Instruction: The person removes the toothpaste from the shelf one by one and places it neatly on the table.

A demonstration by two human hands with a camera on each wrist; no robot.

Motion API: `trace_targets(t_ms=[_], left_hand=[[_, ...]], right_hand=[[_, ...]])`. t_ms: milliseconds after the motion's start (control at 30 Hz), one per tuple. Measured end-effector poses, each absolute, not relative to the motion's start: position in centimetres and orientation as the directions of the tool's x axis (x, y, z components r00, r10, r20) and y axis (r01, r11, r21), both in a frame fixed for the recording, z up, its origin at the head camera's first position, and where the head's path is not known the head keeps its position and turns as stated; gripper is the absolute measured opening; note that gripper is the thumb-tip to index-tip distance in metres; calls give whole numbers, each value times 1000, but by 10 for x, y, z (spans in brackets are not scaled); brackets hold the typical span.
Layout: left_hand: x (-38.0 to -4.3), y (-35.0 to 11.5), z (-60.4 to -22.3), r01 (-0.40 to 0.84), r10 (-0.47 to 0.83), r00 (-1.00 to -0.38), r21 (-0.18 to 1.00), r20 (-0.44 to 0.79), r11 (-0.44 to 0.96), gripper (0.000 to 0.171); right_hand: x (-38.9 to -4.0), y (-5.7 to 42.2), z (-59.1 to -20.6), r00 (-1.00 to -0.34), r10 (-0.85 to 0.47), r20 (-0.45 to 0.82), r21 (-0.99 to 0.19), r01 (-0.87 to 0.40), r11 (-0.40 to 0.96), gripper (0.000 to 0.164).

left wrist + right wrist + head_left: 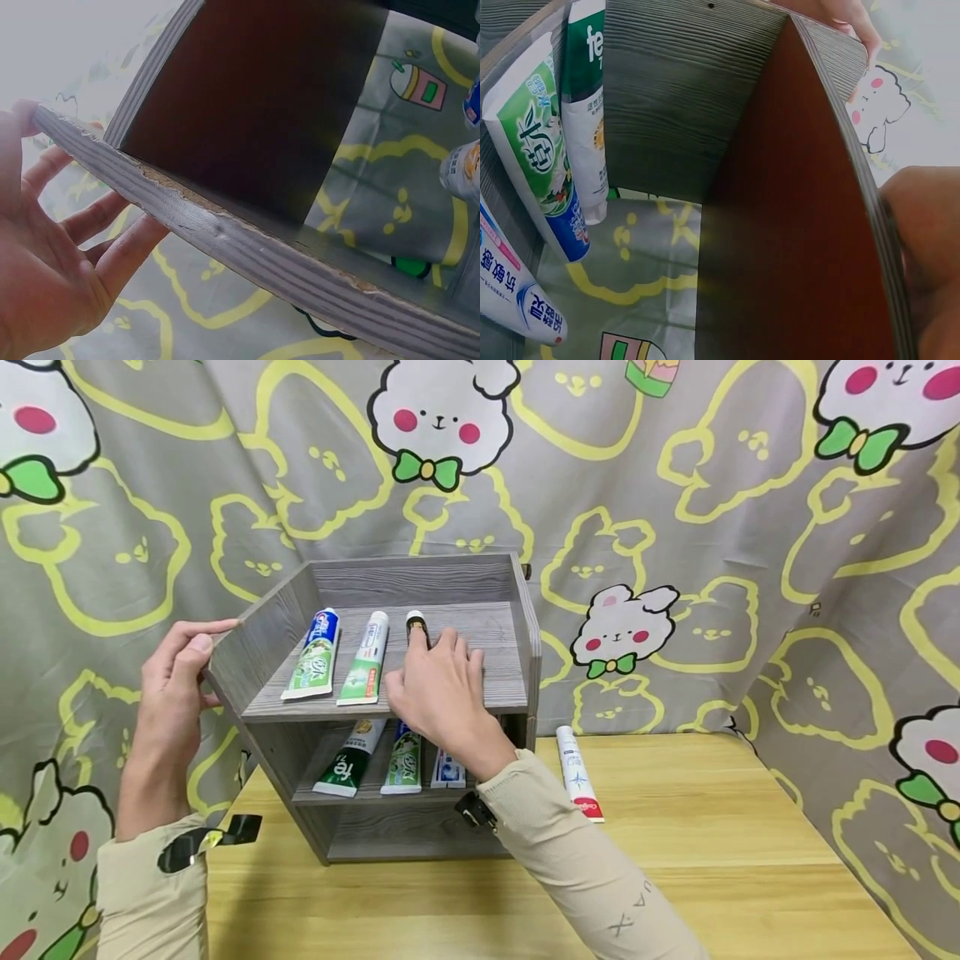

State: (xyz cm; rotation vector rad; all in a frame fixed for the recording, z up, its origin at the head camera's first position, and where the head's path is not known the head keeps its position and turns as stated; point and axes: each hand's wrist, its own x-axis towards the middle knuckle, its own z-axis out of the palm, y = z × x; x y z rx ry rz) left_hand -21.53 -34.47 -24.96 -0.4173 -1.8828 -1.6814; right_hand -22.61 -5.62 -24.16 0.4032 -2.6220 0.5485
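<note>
A grey wood-grain shelf unit (412,581) stands in the middle of the head view. My left hand (168,693) grips the front edge of its left side panel (217,225), thumb and fingers on either side. Over the top shelf, my right hand (442,702) holds a black toothpaste tube with a white cap (415,620); the hand hides most of the tube. Left of it lie a white-and-green toothpaste tube (365,660) and a blue-and-green toothpaste tube (313,656), caps toward the back.
On the middle shelf lie a dark green-and-white tube (585,127), a green-and-blue tube (536,150) and a white-and-blue tube (514,285). A white-and-red toothpaste tube (576,768) lies on the wooden table (712,843), right of the unit. Patterned curtain (720,485) hangs behind.
</note>
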Motion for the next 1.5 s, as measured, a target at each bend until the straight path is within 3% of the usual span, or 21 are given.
trace_targets(t_ms=[200, 433, 1000, 1500], left_hand=[[-214, -345, -249, 579, -146, -786, 797, 601, 171, 33], [-213, -344, -250, 560, -148, -797, 808, 586, 181, 34], [-213, -344, -249, 582, -146, -785, 798, 602, 158, 34], [-215, -344, -249, 595, -147, -777, 791, 612, 144, 34]], right_hand=[[-226, -56, -241, -872, -194, 450, -339, -367, 866, 59], [-225, -53, -242, -880, -198, 432, -384, -379, 842, 60], [-192, -27, -236, -782, -218, 584, -557, -581, 593, 60], [-168, 1, -244, -547, -106, 830, -460, -780, 424, 59]])
